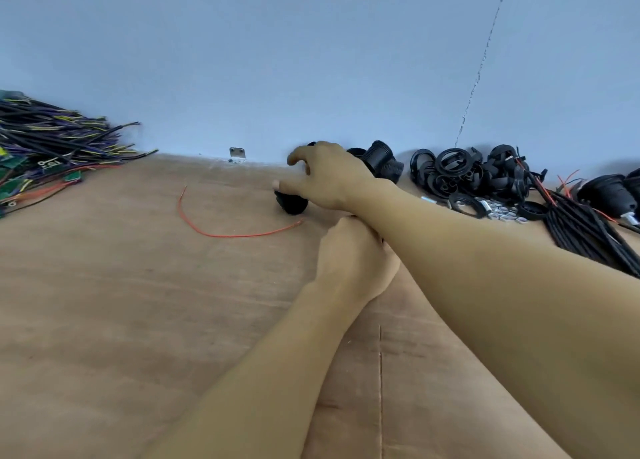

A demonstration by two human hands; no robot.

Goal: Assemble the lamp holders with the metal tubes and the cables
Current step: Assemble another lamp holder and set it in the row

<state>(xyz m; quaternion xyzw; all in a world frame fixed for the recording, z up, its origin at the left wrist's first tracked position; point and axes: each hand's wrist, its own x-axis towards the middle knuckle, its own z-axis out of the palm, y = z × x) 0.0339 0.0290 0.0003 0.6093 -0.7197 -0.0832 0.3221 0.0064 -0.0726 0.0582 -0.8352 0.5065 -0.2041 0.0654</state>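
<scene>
My right hand (329, 178) reaches across to the left, near the wall, with its fingers loosely curved and spread. It hovers over a black lamp holder (292, 202) lying on the brown table (138, 302), and the thumb points left just above the holder. More black lamp holders (382, 160) stand behind the hand against the wall. My left hand (349, 254) lies under my right forearm with its fingers hidden, so any hold is unseen. A loose red cable (214, 231) curves on the table left of both hands.
A heap of black rings and holder parts (467, 174) sits at the right by the wall, with small metal nuts and tubes (498, 212) in front. Black cables (588, 236) lie at far right. A pile of coloured wires and circuit boards (52, 143) fills the far left.
</scene>
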